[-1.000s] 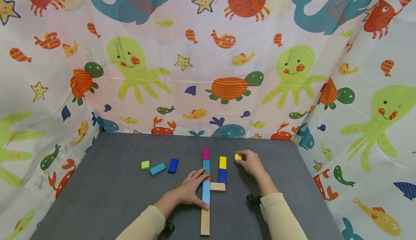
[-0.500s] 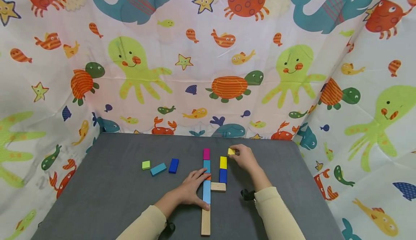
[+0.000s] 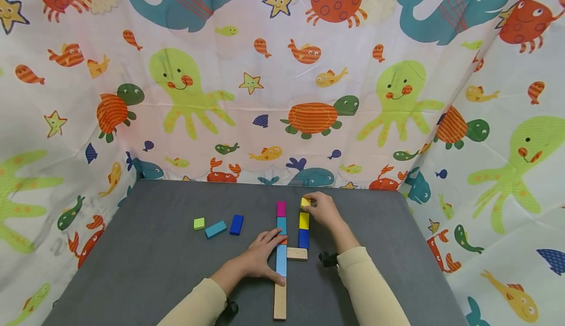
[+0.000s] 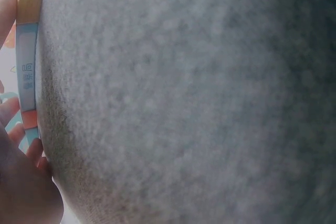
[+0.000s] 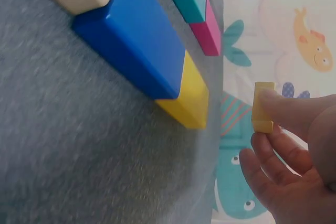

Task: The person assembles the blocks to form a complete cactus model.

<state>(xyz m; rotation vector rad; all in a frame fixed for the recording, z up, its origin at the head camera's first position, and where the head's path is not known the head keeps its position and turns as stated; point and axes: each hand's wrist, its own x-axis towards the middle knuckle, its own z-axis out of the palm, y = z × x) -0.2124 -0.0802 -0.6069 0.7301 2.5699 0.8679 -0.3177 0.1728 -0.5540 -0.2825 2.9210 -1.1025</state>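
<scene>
In the head view, a long row of blocks runs away from the person: plain wood (image 3: pixel 280 300), light blue (image 3: pixel 281 259), orange, teal (image 3: pixel 281 224) and magenta (image 3: pixel 281 209). My left hand (image 3: pixel 255 258) rests along it with fingers spread, fingertips at the orange block (image 4: pixel 30 118) and thumb where wood meets light blue. To the right, a short wooden block (image 3: pixel 297 254) juts out sideways, with a blue block (image 3: pixel 303 238) and a yellow block (image 3: pixel 304 220) lined up beyond it. My right hand (image 3: pixel 326 211) pinches a small yellow block (image 5: pixel 262 126) just past that yellow one.
Three loose blocks lie on the grey tabletop (image 3: pixel 159 267) at left: a small green one (image 3: pixel 199 224), a teal one (image 3: pixel 216 230) and a dark blue one (image 3: pixel 236 225). A curtain (image 3: pixel 273 139) printed with sea animals stands behind and at both sides.
The right hand has carried the small yellow block leftward and slightly farther away, to the far end of the blue and yellow column. The left hand stays put.
</scene>
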